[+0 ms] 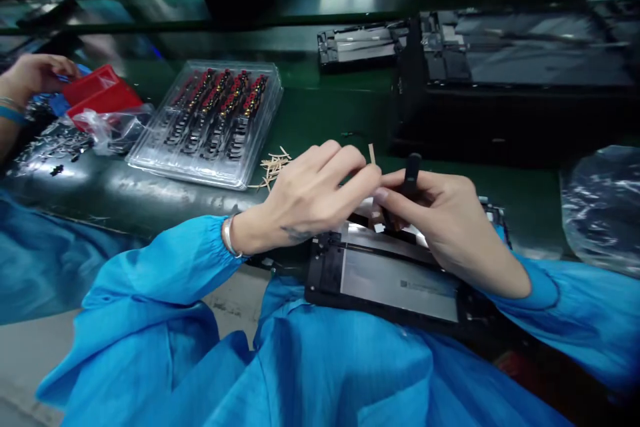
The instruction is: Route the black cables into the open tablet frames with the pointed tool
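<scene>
My left hand (pixel 320 193) and my right hand (pixel 445 213) meet fingertip to fingertip above a black device frame (pixel 325 273) with a silver-grey panel (pixel 395 280). A thin tan strip (pixel 371 152) stands up from my left hand's pinched fingers. Between my right thumb and fingers is a small dark flexible part; its black end (pixel 413 170) sticks up past the fingers. A small white tab (pixel 379 227) shows below the fingertips. My fingers hide the middle of the part. The frame lies at the bench edge, close to my body.
Left of my hands are a pile of tan strips (pixel 274 165) and a clear plastic tray (pixel 200 170) of small parts. A co-worker's hand (pixel 37 73) is by a red bin (pixel 103 97). Black boxes of parts (pixel 480 113) stand behind; a clear plastic bag (pixel 603 207) lies right.
</scene>
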`<state>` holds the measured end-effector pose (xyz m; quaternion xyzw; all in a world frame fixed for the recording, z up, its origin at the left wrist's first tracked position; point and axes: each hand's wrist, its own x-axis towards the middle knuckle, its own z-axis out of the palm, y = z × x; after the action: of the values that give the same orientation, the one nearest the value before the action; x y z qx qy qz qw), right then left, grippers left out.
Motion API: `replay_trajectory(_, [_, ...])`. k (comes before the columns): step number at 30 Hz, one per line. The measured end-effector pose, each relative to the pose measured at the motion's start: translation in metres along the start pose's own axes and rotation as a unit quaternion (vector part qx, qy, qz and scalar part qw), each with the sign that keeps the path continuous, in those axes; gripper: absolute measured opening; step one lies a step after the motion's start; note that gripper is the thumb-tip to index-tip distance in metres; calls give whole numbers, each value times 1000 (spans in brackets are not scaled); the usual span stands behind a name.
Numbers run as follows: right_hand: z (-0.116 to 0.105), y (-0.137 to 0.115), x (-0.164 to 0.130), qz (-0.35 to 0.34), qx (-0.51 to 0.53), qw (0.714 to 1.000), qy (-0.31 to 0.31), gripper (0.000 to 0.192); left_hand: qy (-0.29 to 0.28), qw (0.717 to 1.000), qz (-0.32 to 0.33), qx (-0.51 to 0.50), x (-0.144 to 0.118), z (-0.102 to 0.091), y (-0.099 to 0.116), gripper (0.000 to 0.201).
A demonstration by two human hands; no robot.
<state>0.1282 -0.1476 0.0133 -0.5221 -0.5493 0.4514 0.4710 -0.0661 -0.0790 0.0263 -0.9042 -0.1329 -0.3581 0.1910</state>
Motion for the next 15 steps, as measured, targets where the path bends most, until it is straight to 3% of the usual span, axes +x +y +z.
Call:
replay_trajectory(4, [1, -6, -2, -82, -126, 988, 21, 13, -58, 998, -1, 33, 0, -5, 1, 21])
replay_trajectory(8, [2, -8, -4, -117, -206, 971, 21, 24, -64, 996, 11, 66, 1, -8, 8, 22])
replay_trajectory(15, [3, -9, -7, -93, -226, 970, 14, 27, -51, 990, 51, 119, 2, -10, 16, 28])
